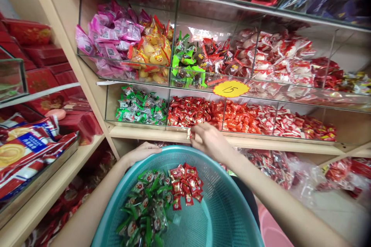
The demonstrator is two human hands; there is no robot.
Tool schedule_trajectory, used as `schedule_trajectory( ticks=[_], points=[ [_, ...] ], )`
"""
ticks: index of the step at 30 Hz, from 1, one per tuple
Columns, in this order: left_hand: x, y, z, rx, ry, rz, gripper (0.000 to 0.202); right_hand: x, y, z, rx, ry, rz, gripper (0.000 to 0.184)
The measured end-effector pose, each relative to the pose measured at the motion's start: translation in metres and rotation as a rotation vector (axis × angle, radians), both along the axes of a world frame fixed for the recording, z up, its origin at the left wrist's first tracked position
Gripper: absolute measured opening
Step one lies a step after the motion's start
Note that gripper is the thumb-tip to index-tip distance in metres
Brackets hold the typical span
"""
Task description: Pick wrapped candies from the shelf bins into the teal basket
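A teal mesh basket [223,216] is in front of me, with green-wrapped candies [147,204] and a smaller heap of red-wrapped candies [187,185] lying in it. My left hand [142,152] is wrapped over the basket's far rim and grips it. My right hand [208,139] hovers just above the far rim, at the front edge of the clear bin of red candies [199,112]; its fingers are pinched on a small wrapped candy [191,135].
Clear shelf bins hold green candies [142,108], pink packets [110,34], yellow packets [153,52] and more red and white sweets to the right. A yellow price tag [231,88] sticks on a bin front. Biscuit packs [26,150] lie on the left shelf. Bagged sweets sit below.
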State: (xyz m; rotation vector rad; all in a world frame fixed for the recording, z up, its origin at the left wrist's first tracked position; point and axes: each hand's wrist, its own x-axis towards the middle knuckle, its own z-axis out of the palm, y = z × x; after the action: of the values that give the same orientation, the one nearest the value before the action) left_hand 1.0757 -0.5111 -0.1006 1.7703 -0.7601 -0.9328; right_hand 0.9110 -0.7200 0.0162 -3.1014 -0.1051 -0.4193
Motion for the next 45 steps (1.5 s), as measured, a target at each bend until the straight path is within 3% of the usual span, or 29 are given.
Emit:
schedule_trajectory(
  ticks=[3,8,16,21,27,31,38,45],
  points=[
    [-0.001,0.001,0.001,-0.001,-0.011,-0.002,0.041,-0.012,0.019,-0.034,0.090,0.101,0.131,0.019],
    [-0.001,0.001,0.000,-0.023,-0.004,-0.029,0.042,-0.017,0.024,-0.086,0.040,0.296,0.095,0.016],
    [-0.001,0.001,0.002,-0.017,-0.018,-0.027,0.040,-0.008,0.024,-0.111,-0.078,0.335,0.004,0.016],
    [-0.001,0.001,0.001,-0.016,-0.020,-0.033,0.040,-0.006,0.031,-0.099,-0.071,0.302,-0.016,0.018],
    [0.002,0.001,-0.003,-0.007,0.006,-0.020,0.043,0.004,0.019,-0.044,0.047,0.030,-0.038,0.028],
    [0.003,0.001,-0.004,-0.009,-0.007,-0.023,0.042,0.026,-0.008,-0.019,0.096,-0.124,-0.229,0.027],
    [0.002,0.002,-0.001,-0.023,-0.049,-0.039,0.043,0.069,-0.047,-0.014,0.190,-0.084,-0.611,0.027],
    [0.005,0.002,-0.004,-0.013,-0.054,-0.036,0.044,0.083,-0.052,-0.020,0.250,-0.012,-0.705,0.030]
  ],
)
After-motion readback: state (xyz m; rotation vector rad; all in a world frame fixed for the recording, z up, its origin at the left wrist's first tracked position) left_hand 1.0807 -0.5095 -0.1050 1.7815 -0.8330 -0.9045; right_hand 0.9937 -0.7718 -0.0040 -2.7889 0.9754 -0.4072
